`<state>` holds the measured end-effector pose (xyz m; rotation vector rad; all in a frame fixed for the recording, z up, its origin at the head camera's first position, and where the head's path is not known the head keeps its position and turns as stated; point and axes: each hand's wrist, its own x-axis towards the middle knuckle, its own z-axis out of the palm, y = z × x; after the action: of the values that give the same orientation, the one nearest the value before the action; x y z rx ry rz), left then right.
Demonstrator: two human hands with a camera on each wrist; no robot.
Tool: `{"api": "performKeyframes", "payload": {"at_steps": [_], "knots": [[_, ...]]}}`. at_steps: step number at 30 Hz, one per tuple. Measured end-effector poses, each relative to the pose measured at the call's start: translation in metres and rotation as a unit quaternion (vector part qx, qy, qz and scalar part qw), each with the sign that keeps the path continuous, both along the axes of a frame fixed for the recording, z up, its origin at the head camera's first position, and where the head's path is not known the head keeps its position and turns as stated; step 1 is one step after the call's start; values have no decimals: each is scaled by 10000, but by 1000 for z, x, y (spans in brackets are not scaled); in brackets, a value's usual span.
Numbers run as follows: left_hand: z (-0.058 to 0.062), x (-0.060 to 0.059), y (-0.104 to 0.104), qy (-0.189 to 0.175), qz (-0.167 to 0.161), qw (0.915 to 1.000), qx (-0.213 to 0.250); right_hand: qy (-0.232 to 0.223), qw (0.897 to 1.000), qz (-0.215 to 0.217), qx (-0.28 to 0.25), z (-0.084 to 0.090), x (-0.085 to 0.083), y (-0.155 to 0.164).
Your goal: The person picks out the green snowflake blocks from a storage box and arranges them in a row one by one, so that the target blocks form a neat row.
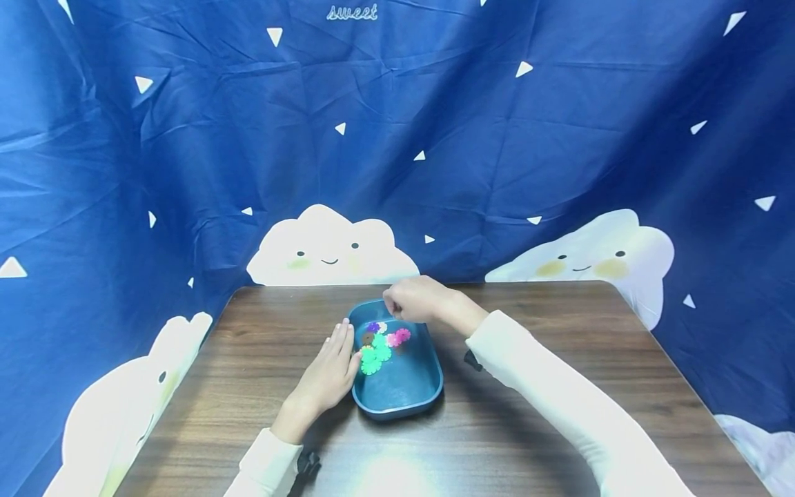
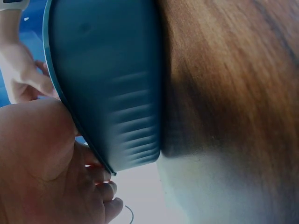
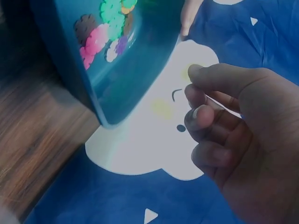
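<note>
A teal plastic bin stands on the table with small toothed plastic discs lying in it. Green discs cluster at its left side, with pink discs, a purple disc and a brown disc close by. My left hand rests along the bin's left rim, fingers straight and pointing away from me. Over the far right end of the bin is my right hand, its fingers loosely curled. In the right wrist view nothing shows between those fingers, beside the bin's rim.
The bin sits on a brown wood-grain table. Behind the table's far edge hangs a blue curtain printed with white clouds and triangles. A small black object shows under the right sleeve.
</note>
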<state>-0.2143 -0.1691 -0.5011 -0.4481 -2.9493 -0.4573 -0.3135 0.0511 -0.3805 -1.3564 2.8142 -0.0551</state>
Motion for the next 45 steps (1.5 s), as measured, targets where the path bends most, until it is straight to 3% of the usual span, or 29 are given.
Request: {"api": "performKeyframes", "payload": {"at_steps": [9,23,30,39,45], "knots": [[1,1,1,-29,-43,10000,-28,-37,9997,191,127,-9,-2,-24],[0,1,0,-52,-78,10000,-29,-768,9962,-391,149,-35,-14,-47],[1,1,1,6,-104,9999,-2,-981,9935,-468,335,-53,-17,-55],[0,2,0,-49,-92,9999,-107,-1579,9837,-477,719,-70,-1,-68],[2,2,0,-59,-93,9999,-93,-1660,9794,-639,951,-77,2,-73]]}}
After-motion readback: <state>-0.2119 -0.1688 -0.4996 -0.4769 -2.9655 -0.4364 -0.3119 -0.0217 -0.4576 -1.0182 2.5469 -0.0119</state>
